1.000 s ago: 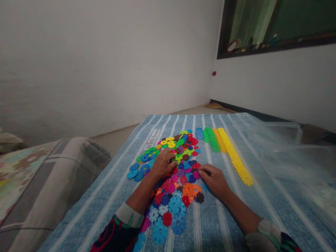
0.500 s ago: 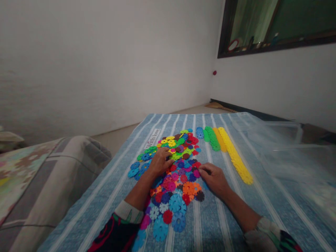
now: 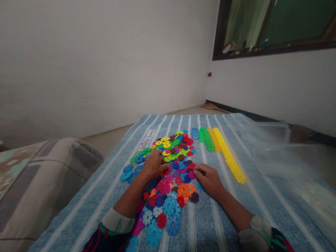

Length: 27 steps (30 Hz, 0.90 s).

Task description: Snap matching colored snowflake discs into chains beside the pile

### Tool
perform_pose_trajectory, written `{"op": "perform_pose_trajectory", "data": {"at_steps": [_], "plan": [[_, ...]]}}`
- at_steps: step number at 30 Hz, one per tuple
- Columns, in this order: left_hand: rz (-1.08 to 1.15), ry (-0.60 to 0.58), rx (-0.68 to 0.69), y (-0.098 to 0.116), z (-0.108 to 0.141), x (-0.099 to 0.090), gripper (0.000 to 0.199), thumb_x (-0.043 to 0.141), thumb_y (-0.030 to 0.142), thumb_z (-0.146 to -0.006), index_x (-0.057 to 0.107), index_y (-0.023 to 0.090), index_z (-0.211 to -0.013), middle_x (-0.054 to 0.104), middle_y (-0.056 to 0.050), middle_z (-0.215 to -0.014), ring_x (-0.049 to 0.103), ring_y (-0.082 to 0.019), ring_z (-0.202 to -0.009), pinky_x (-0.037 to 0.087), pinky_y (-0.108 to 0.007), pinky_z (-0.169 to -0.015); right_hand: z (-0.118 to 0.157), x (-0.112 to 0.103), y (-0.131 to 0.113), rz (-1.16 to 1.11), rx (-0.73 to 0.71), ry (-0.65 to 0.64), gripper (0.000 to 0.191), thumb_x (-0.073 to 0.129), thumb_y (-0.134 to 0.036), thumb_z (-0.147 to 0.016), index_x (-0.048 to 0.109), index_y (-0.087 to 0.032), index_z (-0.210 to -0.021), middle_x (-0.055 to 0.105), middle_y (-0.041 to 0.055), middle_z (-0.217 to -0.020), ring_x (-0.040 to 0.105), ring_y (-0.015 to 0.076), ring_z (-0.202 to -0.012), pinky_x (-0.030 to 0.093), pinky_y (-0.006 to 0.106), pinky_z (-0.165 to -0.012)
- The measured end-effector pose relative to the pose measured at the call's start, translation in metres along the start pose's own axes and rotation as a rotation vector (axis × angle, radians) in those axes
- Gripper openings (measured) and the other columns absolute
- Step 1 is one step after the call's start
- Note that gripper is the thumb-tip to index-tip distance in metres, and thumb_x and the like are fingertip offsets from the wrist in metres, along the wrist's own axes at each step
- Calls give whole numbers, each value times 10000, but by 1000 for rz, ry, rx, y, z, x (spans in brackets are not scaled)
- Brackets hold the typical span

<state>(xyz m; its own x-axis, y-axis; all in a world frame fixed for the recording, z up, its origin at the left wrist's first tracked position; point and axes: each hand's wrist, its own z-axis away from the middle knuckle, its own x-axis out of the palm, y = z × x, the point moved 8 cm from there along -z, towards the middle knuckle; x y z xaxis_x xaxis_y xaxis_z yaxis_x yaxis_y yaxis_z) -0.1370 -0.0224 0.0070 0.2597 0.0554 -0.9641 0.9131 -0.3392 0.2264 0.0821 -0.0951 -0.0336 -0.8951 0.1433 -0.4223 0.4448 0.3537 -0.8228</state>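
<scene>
A heap of colourful notched plastic discs (image 3: 170, 206) spreads over a blue-and-white striped cloth. My left hand (image 3: 153, 165) rests over the heap's left side, its fingers curled down among the discs. Whatever those fingers hold, if anything, is hidden. At the heap's right edge, my right hand (image 3: 210, 177) has thumb and forefinger drawn together beside a magenta disc (image 3: 191, 174). I cannot make out a piece between them. Farther right, discs lie in overlapping rows by colour: a short blue row (image 3: 194, 133), a green row (image 3: 208, 140), an orange row (image 3: 215, 141) and a long yellow row (image 3: 231, 159).
Clear plastic containers (image 3: 275, 131), blurred, stand along the right side of the striped cloth (image 3: 210, 224). "With love" lettering (image 3: 147, 140) is printed left of the heap. A grey cloth-covered shape (image 3: 76, 157) sits at the left. Behind are a white wall and a window (image 3: 288, 24).
The whole view has shifted slightly, moving the scene left. My left hand has drawn back a little toward me over the discs. My right hand stays at the heap's right edge.
</scene>
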Motion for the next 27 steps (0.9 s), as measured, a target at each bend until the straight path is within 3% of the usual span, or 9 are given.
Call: {"op": "perform_pose_trajectory", "data": {"at_steps": [10,17,23,27], "plan": [[17,-132,-9,-2,1,3,140,729,259,-671,684,176,-568,610,-121,-1297,520,-347,-1238,411,-438,-1028,-3,1,-1,41,-7,-5,195,544,-253,-837,716,-203,-762,678,22,-752,620,167,-750,438,268,-701],[110,-86,32,-4,3,5,57,727,227,-627,676,214,-605,715,-44,-940,604,-257,-1093,460,-353,-955,-2,0,-1,32,-13,0,185,552,-251,-831,716,-207,-756,678,20,-742,617,168,-744,448,264,-689],[99,-199,-8,5,5,-1,192,669,159,-645,562,174,-486,668,-117,-1207,515,-313,-1272,441,-379,-971,-2,-1,-1,12,-14,10,184,556,-254,-827,720,-210,-757,681,19,-735,618,168,-734,461,258,-669],[228,-173,14,4,6,-12,213,623,173,-647,506,194,-470,713,-72,-927,531,-288,-1243,468,-319,-877,-1,0,0,10,2,-1,185,555,-267,-827,716,-210,-756,682,18,-735,622,167,-726,458,258,-664]]}}
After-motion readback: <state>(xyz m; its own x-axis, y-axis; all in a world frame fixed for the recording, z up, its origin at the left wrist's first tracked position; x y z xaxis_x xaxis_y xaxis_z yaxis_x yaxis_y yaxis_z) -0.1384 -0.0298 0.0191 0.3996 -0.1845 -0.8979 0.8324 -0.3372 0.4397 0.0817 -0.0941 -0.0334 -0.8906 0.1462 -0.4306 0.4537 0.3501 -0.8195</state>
